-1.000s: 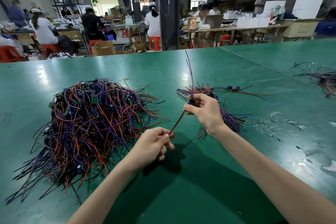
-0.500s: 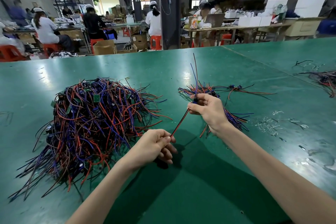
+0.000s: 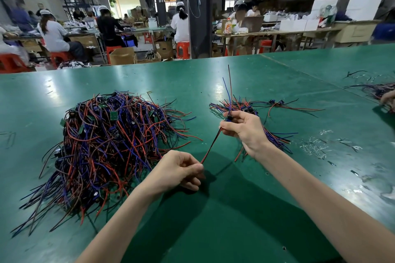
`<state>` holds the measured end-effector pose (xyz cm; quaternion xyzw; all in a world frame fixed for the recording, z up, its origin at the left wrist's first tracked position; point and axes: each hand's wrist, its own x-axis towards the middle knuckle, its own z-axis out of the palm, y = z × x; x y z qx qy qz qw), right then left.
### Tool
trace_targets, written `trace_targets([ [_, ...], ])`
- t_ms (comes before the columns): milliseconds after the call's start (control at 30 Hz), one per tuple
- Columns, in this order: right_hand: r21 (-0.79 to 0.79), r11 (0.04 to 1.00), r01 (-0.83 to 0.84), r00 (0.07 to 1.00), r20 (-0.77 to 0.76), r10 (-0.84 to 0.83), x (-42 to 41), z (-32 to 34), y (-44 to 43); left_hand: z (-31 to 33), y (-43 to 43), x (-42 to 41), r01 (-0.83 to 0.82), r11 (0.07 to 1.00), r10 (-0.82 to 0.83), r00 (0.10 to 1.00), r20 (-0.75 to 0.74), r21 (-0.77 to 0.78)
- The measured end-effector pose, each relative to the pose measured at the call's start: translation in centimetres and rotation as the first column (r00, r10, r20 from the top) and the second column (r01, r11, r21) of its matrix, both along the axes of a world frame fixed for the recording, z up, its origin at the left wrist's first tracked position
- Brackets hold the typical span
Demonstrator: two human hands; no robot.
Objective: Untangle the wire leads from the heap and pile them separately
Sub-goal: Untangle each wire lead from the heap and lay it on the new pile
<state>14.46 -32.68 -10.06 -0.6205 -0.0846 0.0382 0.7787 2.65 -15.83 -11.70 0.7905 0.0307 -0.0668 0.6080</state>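
I held one wire lead (image 3: 210, 147) up in the air with both hands. My left hand (image 3: 181, 168) was curled, and its thumb and first finger pinched the low end of the lead. My right hand (image 3: 245, 130) was higher up and farther from me. Its fingers pinched the lead at a little dark part (image 3: 228, 118). That part was too small for me to tell well, but I think it was a plug or a tiny board.

The lead ran straight and tight between my hands, from low on the left up to the right. Past my right hand, its blue and red ends (image 3: 229, 87) stood up in the air.

The big heap (image 3: 111, 145) lay on the green table (image 3: 213, 220) to my left, near my left hand. It was a thick mess of red, blue and black wires with small green boards in it. My lead did not seem to touch the heap, so I think it was free.

The small pile (image 3: 275, 136) of leads lay on the right, just behind and under my right hand. So my right hand was the nearer one to it, and my left hand was well apart from it. I think the next thing was to let go with my left hand. Then my right hand could lay the lead on the small pile, the same way the other leads lay.
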Motion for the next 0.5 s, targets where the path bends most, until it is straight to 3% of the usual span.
trace_targets([
  [133, 0.000, 1.000, 0.005, 1.000, -0.005, -0.005, 0.07, 0.13, -0.11, -0.04, 0.12, 0.02, 0.000, 0.992, -0.008, 0.998, 0.066, 0.127],
  [500, -0.035, 0.999, 0.016, 1.000, 0.016, -0.016, 0.15, 0.18, -0.24, -0.05, -0.34, 0.08, 0.043, 0.999, -0.044, 0.999, 0.032, 0.026],
])
